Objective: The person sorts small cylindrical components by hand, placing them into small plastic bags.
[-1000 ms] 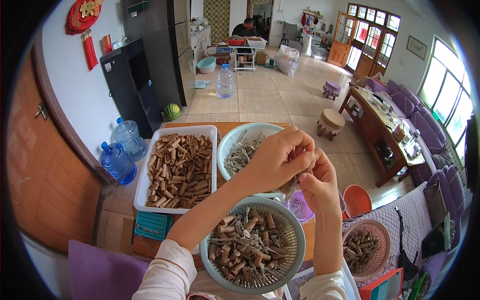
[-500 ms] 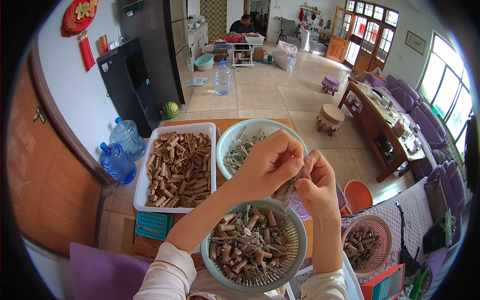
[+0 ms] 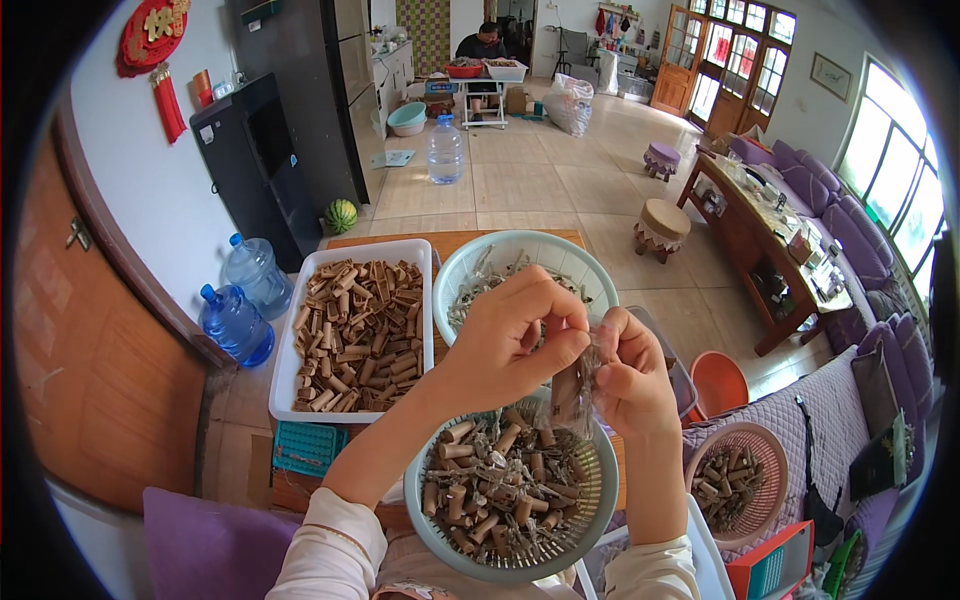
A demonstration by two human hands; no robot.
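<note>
Both my hands are raised over a grey-green basket (image 3: 598, 505) heaped with short brown cardboard tubes and wisps of clear plastic film. Between them hangs a brown tube (image 3: 566, 394) in crinkled clear film. My left hand (image 3: 515, 345) is closed, thumb and forefinger pinched at the film's upper end. Thumb and fingers of my right hand (image 3: 632, 375) are pressed together on the film's other side. A white tray (image 3: 283, 355) of bare brown tubes stands to the left. Just beyond my hands, a pale green colander (image 3: 447, 285) holds crumpled film, partly hidden by my left hand.
A teal plastic tray (image 3: 310, 447) lies below the white tray. At right, a pink basket (image 3: 765, 500) of tubes rests by an orange tub (image 3: 718, 385). Blue water bottles (image 3: 237, 325) stand on the floor at left. Far off, another person (image 3: 482, 43) sits at a small table.
My hands have come slightly lower and a little apart. The wrapped tube now hangs more clearly in view below my fingers, with its film spread toward the basket.
</note>
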